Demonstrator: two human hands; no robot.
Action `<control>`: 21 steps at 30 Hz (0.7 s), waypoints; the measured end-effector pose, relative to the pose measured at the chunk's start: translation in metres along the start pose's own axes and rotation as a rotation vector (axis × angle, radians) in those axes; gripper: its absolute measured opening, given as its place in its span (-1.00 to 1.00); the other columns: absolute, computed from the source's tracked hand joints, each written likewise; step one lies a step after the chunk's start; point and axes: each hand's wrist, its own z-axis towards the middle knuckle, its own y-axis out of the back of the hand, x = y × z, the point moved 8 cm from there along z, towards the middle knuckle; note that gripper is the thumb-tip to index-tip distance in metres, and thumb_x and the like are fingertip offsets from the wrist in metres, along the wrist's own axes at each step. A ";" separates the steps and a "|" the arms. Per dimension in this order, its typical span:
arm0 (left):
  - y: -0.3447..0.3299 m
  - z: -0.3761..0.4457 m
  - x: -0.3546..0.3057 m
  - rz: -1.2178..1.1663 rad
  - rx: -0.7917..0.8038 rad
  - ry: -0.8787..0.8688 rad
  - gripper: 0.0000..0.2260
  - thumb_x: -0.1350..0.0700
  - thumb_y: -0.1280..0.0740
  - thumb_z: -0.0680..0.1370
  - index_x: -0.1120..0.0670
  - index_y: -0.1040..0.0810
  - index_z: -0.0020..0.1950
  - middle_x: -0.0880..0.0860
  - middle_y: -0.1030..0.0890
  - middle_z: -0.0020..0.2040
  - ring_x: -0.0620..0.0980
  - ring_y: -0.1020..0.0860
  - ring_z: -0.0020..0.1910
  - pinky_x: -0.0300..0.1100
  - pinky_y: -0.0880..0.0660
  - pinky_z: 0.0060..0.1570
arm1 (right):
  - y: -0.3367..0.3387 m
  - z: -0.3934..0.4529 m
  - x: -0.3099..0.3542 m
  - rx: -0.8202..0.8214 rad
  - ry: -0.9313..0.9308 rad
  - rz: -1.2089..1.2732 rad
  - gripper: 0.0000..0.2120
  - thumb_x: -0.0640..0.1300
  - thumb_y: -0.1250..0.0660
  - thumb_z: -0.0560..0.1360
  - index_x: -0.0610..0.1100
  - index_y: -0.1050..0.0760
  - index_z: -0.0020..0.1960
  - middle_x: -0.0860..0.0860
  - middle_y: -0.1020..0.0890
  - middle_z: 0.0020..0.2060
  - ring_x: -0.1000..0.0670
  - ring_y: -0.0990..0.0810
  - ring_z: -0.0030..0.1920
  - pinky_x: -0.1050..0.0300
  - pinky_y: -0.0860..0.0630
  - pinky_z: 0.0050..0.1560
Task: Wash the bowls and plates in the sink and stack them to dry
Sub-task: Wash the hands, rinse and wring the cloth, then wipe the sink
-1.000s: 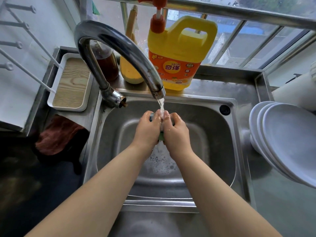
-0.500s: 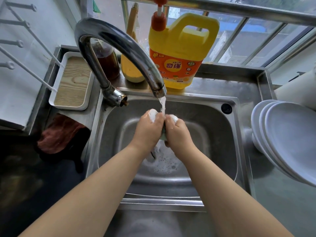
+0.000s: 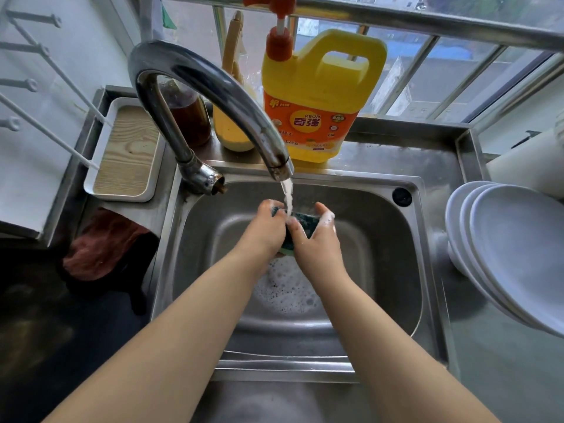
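Observation:
Both hands meet over the steel sink [image 3: 381, 254], under running water from the curved tap [image 3: 213, 96]. My left hand [image 3: 265, 230] and my right hand [image 3: 317, 242] hold a dark green sponge [image 3: 305, 224] between them, and the stream lands on it. Foam clings to my right fingers. Suds lie on the sink floor [image 3: 287, 291] below. A stack of white plates [image 3: 515, 254] leans on the counter at the right, beside the sink. No dishes show inside the sink.
A yellow detergent jug [image 3: 317, 96] with a red pump stands behind the sink, next to a brown bottle [image 3: 189, 117] and a yellow bottle [image 3: 232, 132]. A white tray [image 3: 125, 154] with a wooden insert sits at the left, with a reddish cloth [image 3: 100, 248] below it.
My hands have loosened from a tight squeeze, so the green sponge now shows between them. The foam squeezed out over my knuckles has mostly rinsed off.

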 end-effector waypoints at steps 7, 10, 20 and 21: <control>-0.016 -0.006 0.004 -0.170 0.009 0.006 -0.58 -0.21 0.00 0.62 -0.01 -0.47 0.27 0.02 -0.59 0.18 -0.02 -0.53 0.18 0.02 -0.42 0.27 | -0.007 -0.004 0.013 -0.042 0.032 0.087 -0.64 0.11 -0.07 0.63 -0.08 -0.53 0.08 -0.05 -0.54 0.11 -0.05 -0.51 0.12 0.10 -0.40 0.08; -0.013 -0.007 -0.001 -0.206 -0.024 -0.027 -0.61 -0.17 -0.04 0.64 -0.01 -0.59 0.08 -0.01 -0.63 0.05 -0.04 -0.57 0.10 -0.12 -0.45 0.15 | -0.010 -0.010 0.019 -0.011 0.030 0.173 -0.56 0.15 -0.04 0.62 -0.03 -0.59 0.18 0.05 -0.61 0.09 0.07 -0.53 0.16 0.21 -0.42 0.18; 0.001 -0.015 -0.007 -0.305 -0.109 -0.094 -0.74 0.09 -0.16 0.65 0.13 -0.54 -0.15 0.10 -0.60 -0.25 0.04 -0.58 -0.22 -0.19 -0.47 -0.32 | -0.008 -0.008 0.033 0.067 0.148 0.088 -0.59 0.02 -0.07 0.65 -0.08 -0.47 -0.30 -0.02 -0.56 -0.35 0.02 -0.54 -0.30 0.05 -0.52 -0.25; 0.003 -0.016 -0.007 -0.296 -0.124 -0.112 -0.73 0.12 -0.15 0.65 0.13 -0.54 -0.17 0.09 -0.60 -0.26 0.02 -0.59 -0.23 -0.21 -0.48 -0.32 | -0.010 -0.006 0.032 0.093 0.136 0.099 -0.59 0.00 -0.07 0.65 -0.07 -0.47 -0.30 -0.02 -0.56 -0.36 0.01 -0.54 -0.30 0.07 -0.50 -0.29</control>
